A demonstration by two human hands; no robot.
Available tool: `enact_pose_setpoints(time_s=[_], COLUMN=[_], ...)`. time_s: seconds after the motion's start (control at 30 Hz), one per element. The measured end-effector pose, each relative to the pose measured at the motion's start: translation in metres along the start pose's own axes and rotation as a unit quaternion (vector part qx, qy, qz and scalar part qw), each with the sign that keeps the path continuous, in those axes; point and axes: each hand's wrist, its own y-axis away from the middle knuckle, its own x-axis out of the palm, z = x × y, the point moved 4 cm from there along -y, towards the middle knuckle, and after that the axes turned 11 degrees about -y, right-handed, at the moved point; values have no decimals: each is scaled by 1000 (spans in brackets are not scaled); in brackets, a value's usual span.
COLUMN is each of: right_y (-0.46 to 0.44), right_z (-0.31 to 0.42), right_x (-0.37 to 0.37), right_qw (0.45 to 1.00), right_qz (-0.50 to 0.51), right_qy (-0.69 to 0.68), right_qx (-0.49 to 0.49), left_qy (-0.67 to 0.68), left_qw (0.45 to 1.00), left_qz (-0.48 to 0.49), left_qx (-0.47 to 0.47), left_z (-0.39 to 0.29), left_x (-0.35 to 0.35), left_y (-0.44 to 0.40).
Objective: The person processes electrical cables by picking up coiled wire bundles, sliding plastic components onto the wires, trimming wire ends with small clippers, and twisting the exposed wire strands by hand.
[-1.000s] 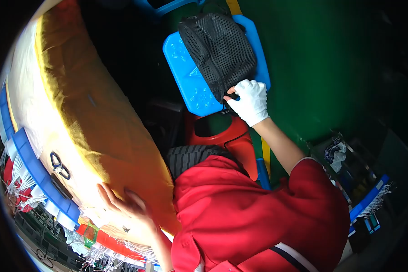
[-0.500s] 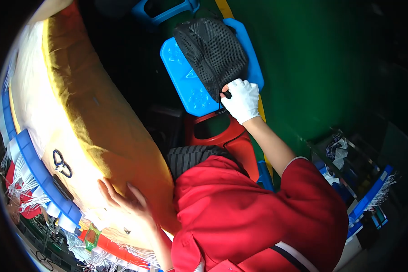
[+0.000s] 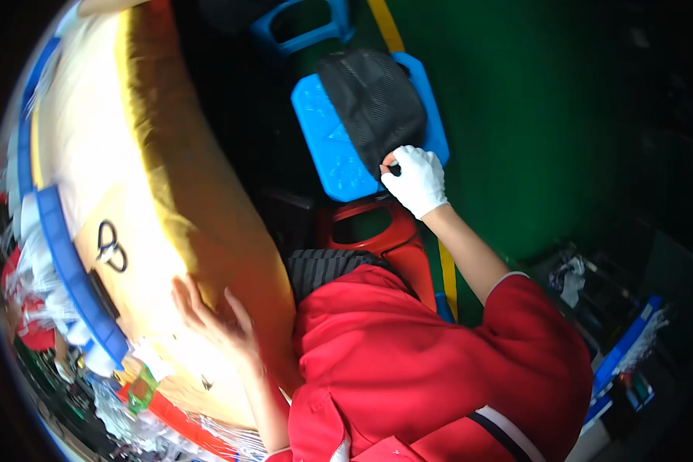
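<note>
A black mesh bag with a zip seam lies on a blue plastic stool. My right hand wears a white glove with bare fingertips. Its thumb and forefinger are pinched at the near corner of the bag; whether they grip a zip pull or the fabric is hidden. Bare and open, my left hand rests with fingers apart at the edge of the yellow-covered table. A small dark loop of cord lies on the cover ahead of it.
Beside the blue stool stands a red plastic stool; another blue stool is farther off. Blue trays and bundles of white wires line the table's far side. A rack holding wires stands at right. Another person's arm shows at top left.
The view has shifted, moving the table, stool and bag slightly right and down in the picture. My right hand stays pinched at the bag's corner, and my left hand remains on the table edge.
</note>
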Motion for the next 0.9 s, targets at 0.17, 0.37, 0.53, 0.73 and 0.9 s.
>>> enact_pose_setpoints(time_s=[0.17, 0.37, 0.53, 0.73, 0.9], right_y=[-4, 11, 74, 186, 255], right_z=[64, 195, 298, 360, 386], right_x=[-1, 14, 41, 73, 97], right_qw=[976, 861, 720, 564, 477], right_qz=[-33, 66, 228, 420, 519], right_qy=[-106, -267, -343, -351, -387], right_qx=[-186, -428, -558, -619, -595], left_qy=[112, 68, 0, -94, -184], left_qw=[991, 971, 930, 852, 812], left_qz=[-65, -171, -208, -217, -176], left_qx=[-43, -152, -303, -468, -525], left_z=[5, 29, 57, 87, 134], left_x=[-24, -66, -96, -143, -165], left_y=[20, 95, 187, 300, 374])
